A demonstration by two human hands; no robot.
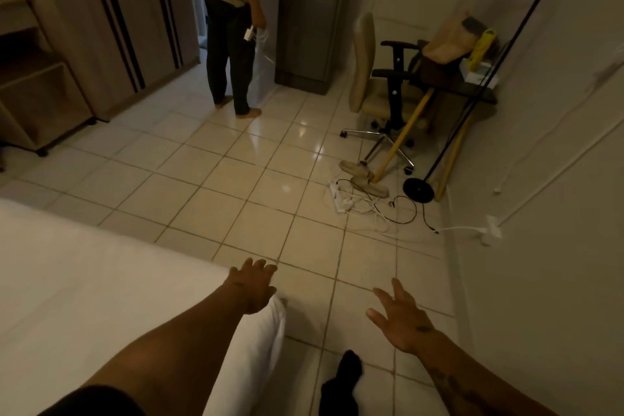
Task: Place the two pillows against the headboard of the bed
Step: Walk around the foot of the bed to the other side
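The bed (84, 287), covered in a white sheet, fills the lower left. At its corner a white, pillow-like bulge (256, 344) hangs over the edge, partly hidden under my left forearm. My left hand (253, 285) reaches forward just above that corner, fingers spread, holding nothing. Over the tiled floor to the right, my right hand (401, 317) is open with fingers apart and empty. No headboard is in view, and I cannot make out a second pillow.
A person (233, 27) stands at the far doorway beside a grey fridge (310, 17). An office chair (378, 84), a yellow-handled mop (398, 145), a power strip with cables (358, 203) and a black lamp base (418, 190) crowd the right wall. A wardrobe (111, 20) lines the left.
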